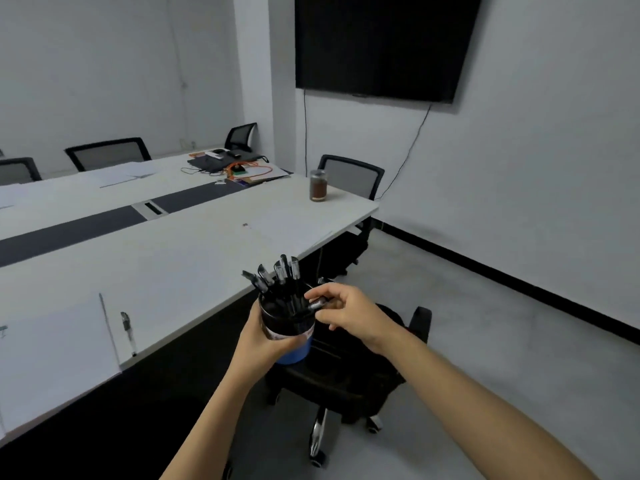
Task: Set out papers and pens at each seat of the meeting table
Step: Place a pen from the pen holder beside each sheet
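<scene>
**Hands at the pen cup [289, 323], low centre**

Nearest, left hand [258, 337] curls round it; right hand [349, 313] pinches a black pen [318, 303] at its rim. Lower left: paper [52, 358] and second pen [128, 332] lie on the table [194, 258]. Farther, upper centre: jar [318, 185].

Light is running dim and flat, cool grey cast, falling from overhead. Walls [536, 168] are shading darker toward the corners. Shadows are reading soft; the floor [104, 427] under the table [194, 258] is crushing to near black, and the chair [346, 372] is losing detail with it. Wall screen [381, 43] is rendering as a flat black slab. Wide-angle lens is bowing the table edge and wall lines near the frame borders. Whole frame is looking soft and compressed: the pens [282, 275] in the cup [287, 323] are smearing, the pen [318, 303] at the right hand [349, 313] is blurring, far clutter [239, 169] is dissolving into blobs.
</scene>
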Tool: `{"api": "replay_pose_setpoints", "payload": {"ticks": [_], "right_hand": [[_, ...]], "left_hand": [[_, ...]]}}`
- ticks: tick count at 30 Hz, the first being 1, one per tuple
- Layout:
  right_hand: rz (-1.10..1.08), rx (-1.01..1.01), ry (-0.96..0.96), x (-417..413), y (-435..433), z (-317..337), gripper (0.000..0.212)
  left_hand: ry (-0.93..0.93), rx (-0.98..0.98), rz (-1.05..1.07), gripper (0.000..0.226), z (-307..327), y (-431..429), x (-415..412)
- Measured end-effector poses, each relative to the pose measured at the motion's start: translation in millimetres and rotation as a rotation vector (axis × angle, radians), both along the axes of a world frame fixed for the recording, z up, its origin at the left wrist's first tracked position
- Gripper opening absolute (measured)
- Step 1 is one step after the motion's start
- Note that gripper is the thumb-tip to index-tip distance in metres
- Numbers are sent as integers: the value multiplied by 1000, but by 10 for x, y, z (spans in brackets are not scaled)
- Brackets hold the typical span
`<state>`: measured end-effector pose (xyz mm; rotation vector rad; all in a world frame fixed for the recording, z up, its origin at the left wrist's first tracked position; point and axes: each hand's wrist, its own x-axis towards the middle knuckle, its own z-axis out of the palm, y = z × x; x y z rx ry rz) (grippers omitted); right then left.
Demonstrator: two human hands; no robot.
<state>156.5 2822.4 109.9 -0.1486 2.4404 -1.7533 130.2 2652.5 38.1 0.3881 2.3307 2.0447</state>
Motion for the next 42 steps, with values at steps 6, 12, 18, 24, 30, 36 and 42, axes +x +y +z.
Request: {"api": "replay_pose_setpoints", "payload": {"ticks": [6,12,18,24,30,36,42], "right_hand": [[-138,45,75,287,1179,98,28],[-380,49,76,604,2418,42,23],[-571,16,73,459,3132,-98,27],[-658,12,49,-15,3831,-11,23],[-741,-84,-3,-592,4509,20,19],[-806,-217,-50,-1034,4974,-139,11],[-799,-248,-13,-1517,5631,-224,12]], "left_hand": [[33,14,-161,63,82,1235,28],[19,-33,-389,74,102,2573,9],[37,-84,-526,74,35,3477,-384],[40,-41,-614,67,2,4377,-939],[32,-30,-683,59,-90,5198,-1526],[-40,-25,-704,73,-251,5665,-1928],[-40,-26,-647,70,-383,6191,-2292]]}}
